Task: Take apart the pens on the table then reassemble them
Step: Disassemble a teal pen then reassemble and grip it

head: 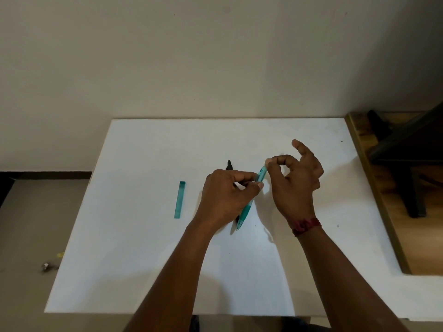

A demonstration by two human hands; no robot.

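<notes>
Teal pen [245,212] is held above the table [143,259], right of centre. It is tilted, with the writing tip pointing near and down and the other end pointing far and right.

Left hand [225,195]: fingers curled round the middle of the barrel, gripping it.

Right hand [297,185]: thumb and forefinger pinch the far end of the same barrel, and the other fingers are spread and hold nothing. A red band [305,225] sits on that wrist.

Teal cap [179,200] lies flat on the table to the left, well apart from both hands. The first step on this pen therefore appears to be done.

Black pen [229,164] lies on the table behind the left hand. Only its far end and a sliver near the teal tip show. I cannot tell whether it has been opened, though no loose black parts are visible.

Assessment: the task is at an early stage. One pen is uncapped. The pinch at its far end suggests the end plug or refill is being worked, but I cannot tell whether it is going out or in. No refill or spring is visible on the table. Work left appears to be:
- finishing the stripping of the teal pen;
- dealing with the black pen;
- rebuilding both.
</notes>
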